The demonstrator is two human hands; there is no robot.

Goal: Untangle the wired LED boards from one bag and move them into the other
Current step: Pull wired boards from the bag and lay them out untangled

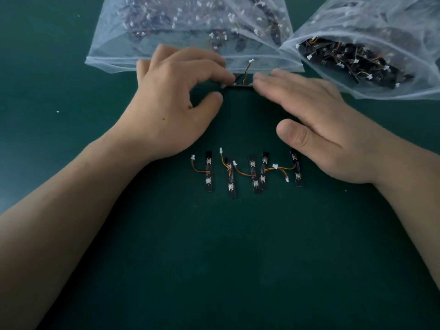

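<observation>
Counter point(214, 258): dark green, carries everything.
Laid-out boards point(252, 173): nearest the person. Abt six thin black strips side by side, each w/ a short orange-yellow lead point(242, 173) ending in a white plug. Two mid strips overlap and some leads cross.
Left hand point(176, 101): fingers point(223, 75) curled, index & thumb pinching the single board's left end.
Right hand point(316, 129): fingers straight & together, tips touching the board's right end, gripping nothing.
Single board point(240, 85): flat on counter btwn both hands, at the centre bag's lip, its own lead running up onto the plastic.
Handling: prob light, stiff & thin. Lead is soft and snags, solder joint likely fragile. Best held by strip ends or edges, not by the lead.
Centre bag point(190, 25): translucent, contents blurred.
Right bag point(381, 27): mouth open toward the hands, dark tangle of boards inside.
</observation>
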